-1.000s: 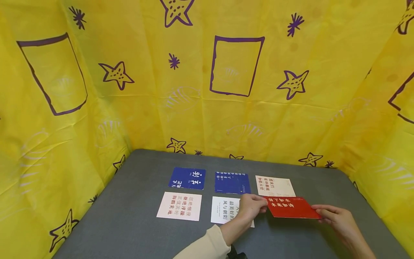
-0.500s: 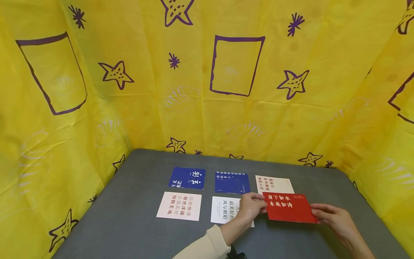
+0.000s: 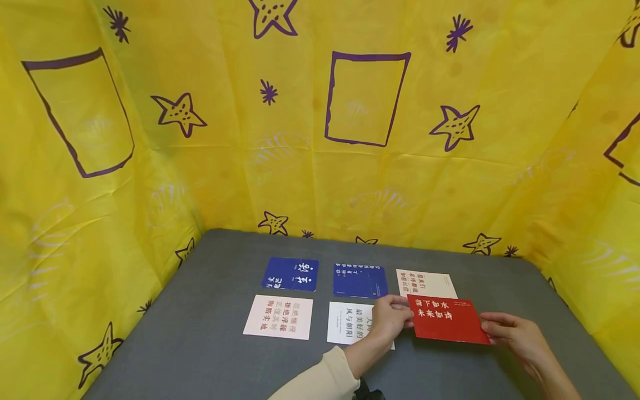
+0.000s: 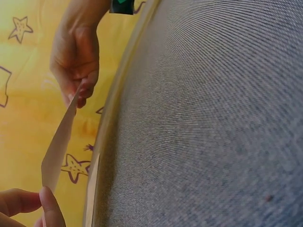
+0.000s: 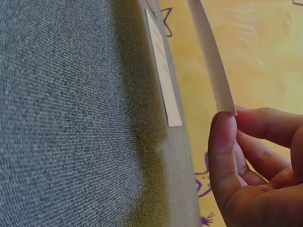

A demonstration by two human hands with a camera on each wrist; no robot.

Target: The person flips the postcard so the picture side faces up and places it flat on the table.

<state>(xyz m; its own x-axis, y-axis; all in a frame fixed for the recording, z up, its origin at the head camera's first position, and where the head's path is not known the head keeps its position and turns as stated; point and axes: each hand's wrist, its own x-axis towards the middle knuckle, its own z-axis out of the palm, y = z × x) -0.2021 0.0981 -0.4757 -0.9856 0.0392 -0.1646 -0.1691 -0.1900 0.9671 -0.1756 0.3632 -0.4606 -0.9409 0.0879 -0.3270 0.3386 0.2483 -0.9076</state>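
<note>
A red card (image 3: 448,322) with white characters is held up off the table, its printed face toward the head camera. My left hand (image 3: 391,320) pinches its left edge. At the opposite edge my right hand (image 3: 515,337) pinches it between thumb and fingers. Both wrist views show the pale back of the card (image 4: 59,146) edge-on, clear of the table. Behind the red card lies a cream card (image 3: 425,284), its lower part hidden. Beneath my left hand and forearm, a white card (image 3: 345,322) with dark characters is partly covered.
The grey table (image 3: 200,344) also bears two blue cards (image 3: 291,273) in the back row and a pale pink card (image 3: 278,316) at the front left. A yellow curtain (image 3: 280,178) with purple drawings encloses the table's back and sides.
The red card has tilted up from a flatter pose, so its face and characters show more fully. Both hands keep their hold in nearly the same place.
</note>
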